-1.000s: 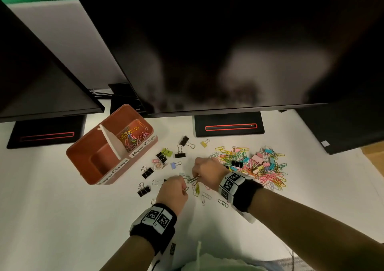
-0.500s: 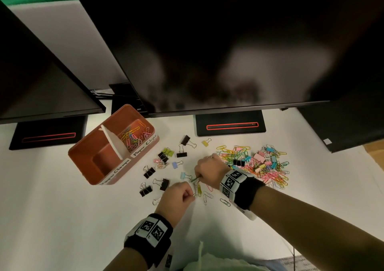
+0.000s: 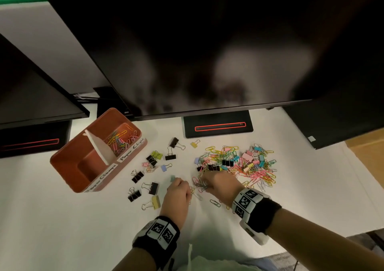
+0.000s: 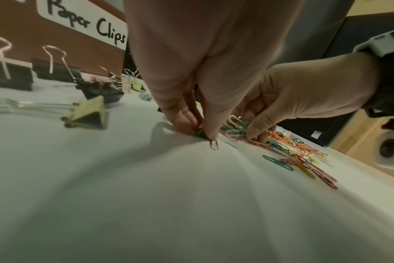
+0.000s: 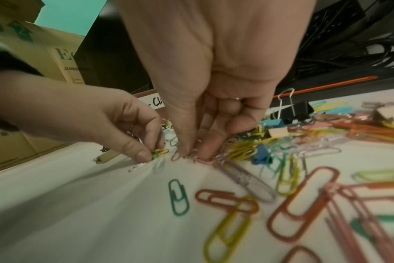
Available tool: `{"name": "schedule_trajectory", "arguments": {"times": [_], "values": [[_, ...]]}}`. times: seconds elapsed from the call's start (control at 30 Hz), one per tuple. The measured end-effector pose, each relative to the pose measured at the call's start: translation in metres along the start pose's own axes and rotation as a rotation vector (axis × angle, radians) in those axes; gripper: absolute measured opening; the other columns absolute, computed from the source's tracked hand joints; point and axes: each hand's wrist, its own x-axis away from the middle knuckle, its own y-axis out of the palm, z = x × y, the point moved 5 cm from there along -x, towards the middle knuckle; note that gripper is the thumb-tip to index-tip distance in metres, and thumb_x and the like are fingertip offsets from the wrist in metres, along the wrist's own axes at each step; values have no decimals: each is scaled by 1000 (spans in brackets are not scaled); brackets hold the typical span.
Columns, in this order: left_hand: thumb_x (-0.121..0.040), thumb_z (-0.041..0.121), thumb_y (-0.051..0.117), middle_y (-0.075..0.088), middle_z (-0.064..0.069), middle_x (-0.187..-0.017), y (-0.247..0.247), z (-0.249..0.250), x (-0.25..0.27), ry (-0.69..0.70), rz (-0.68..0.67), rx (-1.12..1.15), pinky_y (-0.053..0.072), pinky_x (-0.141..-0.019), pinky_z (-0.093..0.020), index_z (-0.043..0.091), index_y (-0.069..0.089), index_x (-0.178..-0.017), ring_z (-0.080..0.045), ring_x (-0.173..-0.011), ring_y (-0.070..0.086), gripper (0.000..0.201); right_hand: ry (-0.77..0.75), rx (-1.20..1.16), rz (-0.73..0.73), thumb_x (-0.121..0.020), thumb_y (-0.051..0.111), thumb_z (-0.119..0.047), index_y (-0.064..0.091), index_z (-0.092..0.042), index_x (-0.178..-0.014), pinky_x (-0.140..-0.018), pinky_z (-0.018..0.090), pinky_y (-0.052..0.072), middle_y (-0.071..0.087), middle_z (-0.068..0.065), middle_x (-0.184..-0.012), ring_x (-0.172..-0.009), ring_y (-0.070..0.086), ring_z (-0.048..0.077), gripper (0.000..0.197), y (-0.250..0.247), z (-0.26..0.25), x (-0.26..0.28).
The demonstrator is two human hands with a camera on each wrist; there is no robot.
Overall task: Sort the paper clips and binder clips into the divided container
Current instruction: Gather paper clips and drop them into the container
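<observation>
A red-brown divided container [image 3: 68,162] stands at the left; its far compartment holds coloured paper clips [image 3: 120,139], its near one shows none. A mixed pile of paper clips and small binder clips [image 3: 239,162] lies to the right. Black and pastel binder clips [image 3: 152,187] lie scattered between. My left hand [image 3: 178,189] pinches a few small paper clips [image 5: 159,153] on the table. My right hand [image 3: 220,182] pinches a bunch of paper clips [image 3: 201,184] at the pile's near-left edge.
Three dark monitors overhang the white table; the middle monitor's black base [image 3: 218,125] stands just behind the clips. Loose paper clips [image 5: 178,195] lie near my right wrist. A yellow binder clip [image 3: 154,202] lies left of my left hand. Cardboard boxes [image 5: 23,53] stand off to the left.
Both hands stay close together on the table. My right hand has gathered a bunch of paper clips under its fingertips; my left hand shifted slightly, fingertips down on small clips.
</observation>
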Motion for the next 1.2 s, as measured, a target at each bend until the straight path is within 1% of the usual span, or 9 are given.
{"name": "schedule_trajectory", "arguments": {"times": [0.07, 0.2, 0.3, 0.43, 0.6, 0.83, 0.93, 1.07, 1.2], "values": [[-79, -3, 55, 51, 0, -85, -5, -3, -1, -1, -1, -23, 45, -65, -32, 16, 49, -75, -19, -77, 52, 21, 23, 22, -3, -88, 59, -26, 49, -14, -123, -90, 39, 48, 59, 9, -121, -107, 58, 29, 38, 6, -2, -3], [-83, 3, 56, 59, -3, -95, -11, -6, -2, -9, -1, 0, 50, -78, -31, 13, 58, -102, -17, -87, 56, 21, 63, 108, 8, -84, 64, -34, 37, -14, -135, -97, 43, 44, 49, 9, -132, -115, 53, 30, 61, 16, -10, -13], [-83, 5, 57, 62, -6, -97, -12, -8, -6, -15, -20, -20, 50, -80, -33, 12, 61, -99, -18, -88, 58, 19, 40, 115, 46, -86, 62, -26, 44, -12, -130, -97, 45, 45, 48, 9, -130, -113, 53, 31, 50, 18, -15, -20], [-84, 5, 54, 57, -8, -99, -11, -8, -9, 6, -71, -119, 48, -79, -32, 8, 62, -94, -21, -89, 56, 13, -7, 118, 89, -88, 57, -17, 56, -10, -112, -85, 45, 52, 47, 10, -122, -105, 54, 32, 25, 16, -19, -23], [-84, 1, 53, 53, -9, -98, -13, -15, -9, 44, -60, -166, 46, -77, -33, 4, 62, -92, -23, -88, 54, 13, -30, 91, 86, -89, 52, -16, 58, -10, -112, -86, 43, 50, 48, 13, -121, -110, 49, 32, 24, 14, -18, -22], [-91, 6, 47, 55, -11, -114, -14, -18, -7, 61, -95, -279, 43, -87, -33, 8, 55, -110, -26, -102, 53, 21, -137, 73, 131, -89, 49, -12, 62, -12, -106, -82, 44, 49, 60, 11, -108, -104, 52, 32, 22, 16, -13, -19], [-91, 6, 47, 54, -9, -113, -16, -18, -7, 67, -98, -249, 42, -86, -32, 9, 56, -110, -25, -102, 52, 22, -204, 43, 214, -88, 53, -13, 66, -13, -100, -77, 42, 53, 67, 8, -98, -95, 59, 30, 18, 7, -12, -13], [-88, 5, 51, 57, -7, -103, -24, -16, -4, 61, -82, -94, 45, -85, -30, 8, 61, -104, -21, -96, 53, 19, -218, 3, 243, -94, 51, -20, 66, -15, -108, -84, 37, 52, 70, 4, -105, -101, 60, 23, 21, -14, -14, -7], [-88, 10, 58, 59, 2, -89, -61, -3, 3, 85, -35, 65, 43, -72, -11, 12, 63, -97, -9, -80, 56, 10, -270, -38, 252, -94, 52, -22, 65, -15, -111, -90, 33, 51, 71, 3, -106, -98, 62, 19, 23, -46, -27, -8]]}}
